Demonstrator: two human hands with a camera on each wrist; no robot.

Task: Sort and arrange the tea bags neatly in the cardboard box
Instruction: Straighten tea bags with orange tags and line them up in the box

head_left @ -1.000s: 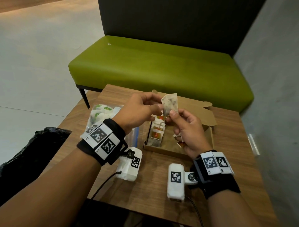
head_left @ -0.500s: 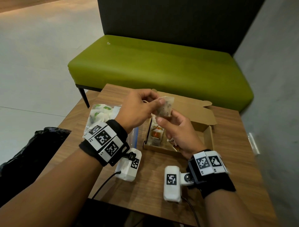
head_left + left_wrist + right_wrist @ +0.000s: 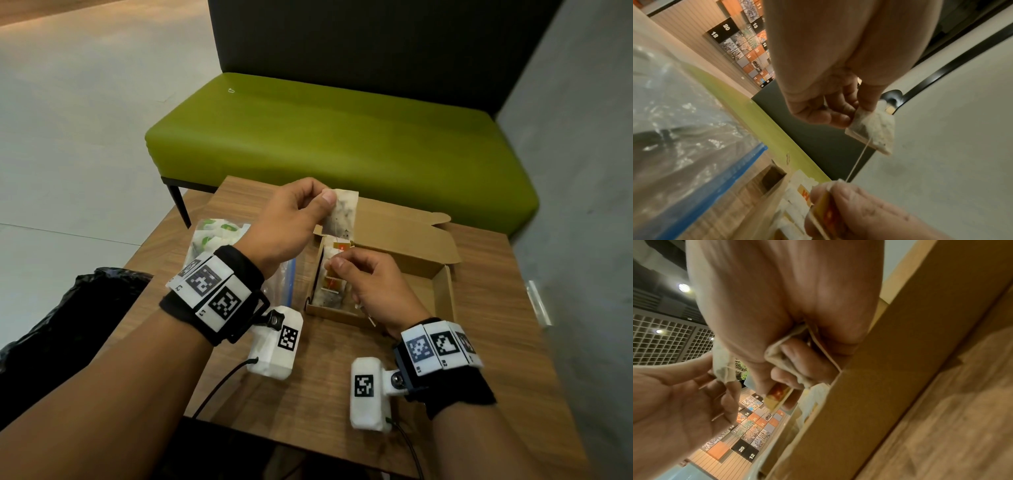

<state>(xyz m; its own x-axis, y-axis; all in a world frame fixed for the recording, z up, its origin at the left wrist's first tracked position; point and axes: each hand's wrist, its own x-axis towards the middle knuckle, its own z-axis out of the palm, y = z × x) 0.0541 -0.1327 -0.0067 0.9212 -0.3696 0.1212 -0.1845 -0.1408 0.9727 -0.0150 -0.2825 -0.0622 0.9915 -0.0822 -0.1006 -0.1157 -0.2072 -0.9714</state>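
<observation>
Tea bags (image 3: 329, 279) already stood in a row along the left side of the cardboard box (image 3: 442, 294), orange tags showing; the right part of the box floor was bare. More bags waited in the plastic bag (image 3: 219, 233) on the table (image 3: 496, 377), left of the box — so the job looked partly done, with a good share left to sort.

One tea bag (image 3: 343, 217) was in the air, above the far-left corner of the box. Left hand (image 3: 291, 222) pinched its top edge between thumb and fingers. Right hand (image 3: 373, 284), lower and nearer, pinched the orange tag (image 3: 824, 216) — the string (image 3: 857, 160) ran taut from bag to tag in the left wrist view. Right hand also seemed to keep a second bag (image 3: 781, 356) curled in its fingers.

Judgement: string being straightened before the bag goes into the row.
</observation>
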